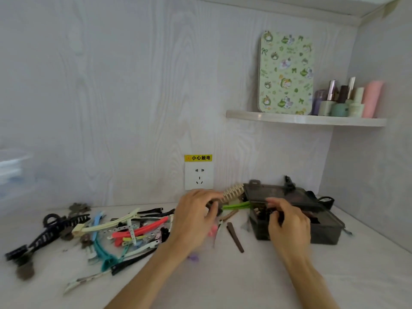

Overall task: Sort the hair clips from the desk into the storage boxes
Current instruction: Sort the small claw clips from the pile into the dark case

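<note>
Beige plastic teeth of a claw clip (pixel 233 192) project from the fingertips of the left hand (pixel 194 217), whose fingers are curled around a dark object; motion blur prevents telling whether the beige clip itself is gripped or only lies behind the fingers. The right hand (pixel 288 221) has its fingers bent and pinching small dark clips at the front left corner of the dark storage box (pixel 330 230), directly above the box's open compartment. A green clip (pixel 237 206) lies between the two hands, its far end touching the box. A brown flat clip (pixel 235 240) lies on the white desk (pixel 223 282) just below the hands. A pile of loose clips (pixel 124 235) in red, teal, cream and black spreads left of the left wrist. A large black claw clip (pixel 49 233) sits at the far left of the pile. A wall socket (pixel 198 178) is mounted behind the hands, and a shelf (pixel 305 119) with bottles hangs above the box.
</note>
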A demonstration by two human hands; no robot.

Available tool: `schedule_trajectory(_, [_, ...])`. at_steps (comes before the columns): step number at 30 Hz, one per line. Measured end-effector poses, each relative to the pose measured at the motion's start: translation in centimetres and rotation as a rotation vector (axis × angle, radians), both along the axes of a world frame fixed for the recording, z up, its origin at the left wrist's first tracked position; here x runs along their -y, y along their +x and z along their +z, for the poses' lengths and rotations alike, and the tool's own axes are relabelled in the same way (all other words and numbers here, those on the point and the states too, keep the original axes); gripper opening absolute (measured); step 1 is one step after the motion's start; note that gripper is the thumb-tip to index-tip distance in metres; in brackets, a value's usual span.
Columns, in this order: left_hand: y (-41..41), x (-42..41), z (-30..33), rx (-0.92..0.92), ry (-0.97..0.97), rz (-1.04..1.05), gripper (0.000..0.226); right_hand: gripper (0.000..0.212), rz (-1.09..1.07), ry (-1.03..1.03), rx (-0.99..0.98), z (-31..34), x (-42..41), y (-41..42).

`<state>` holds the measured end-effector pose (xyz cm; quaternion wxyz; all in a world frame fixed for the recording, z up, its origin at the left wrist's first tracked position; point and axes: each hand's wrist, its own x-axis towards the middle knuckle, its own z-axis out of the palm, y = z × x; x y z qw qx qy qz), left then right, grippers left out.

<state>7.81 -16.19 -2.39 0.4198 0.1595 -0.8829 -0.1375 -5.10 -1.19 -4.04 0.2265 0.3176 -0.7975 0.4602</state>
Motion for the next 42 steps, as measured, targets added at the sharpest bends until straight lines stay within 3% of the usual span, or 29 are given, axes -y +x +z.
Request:
schedule_trajectory(5, [9.8, 6.5, 0.8, -0.009, -0.110, 0.409, 0.027, 0.030, 0.161, 0.160, -0.215, 0.5, 3.6, 3.2])
schedule_trajectory(9, [15.5, 11.3, 0.5, 0.154, 0.139, 0.674, 0.042, 0.028, 0.454, 0.269, -0.257, 2.4, 9.4, 7.7])
schedule_trajectory(11, [17.2, 12.5, 0.3, 0.312, 0.281, 0.768, 0.035, 0.029, 0.605, 0.314, -0.242, 3.1, 13.5, 10.6])
schedule_trajectory(14, [17.9, 12.7, 0.1, 0.491, 0.375, 0.819, 0.024, 0.032, 0.776, 0.382, -0.231, 3.7, 19.6, 14.3])
schedule_trajectory(22, [18.8, 14.2, -0.3, 0.406, 0.360, 0.919, 0.017, 0.050, 0.963, 0.826, -0.409, 2.2, 33.2, 19.2])
schedule_trajectory(26, [18.9, 14.2, -0.2, 0.413, 0.339, 0.927, 0.020, 0.036, 1.027, 0.984, -0.437, 1.9, 34.4, 20.2])
schedule_trajectory(29, [19.0, 14.0, 0.1, 0.424, 0.350, 0.938, 0.023, 0.025, 1.113, 0.940, -0.371, 2.3, 33.9, 20.4])
schedule_trajectory(38, [18.9, 14.7, -0.6, -0.017, 0.429, 0.923, 0.029, 0.016, 0.965, 0.758, -0.131, 2.2, 29.2, 16.0])
schedule_trajectory(42, [18.3, 15.7, -1.2, -0.332, 0.522, 0.657, 0.033, 0.014, 0.865, 0.664, -0.105, 1.1, 26.7, 15.0])
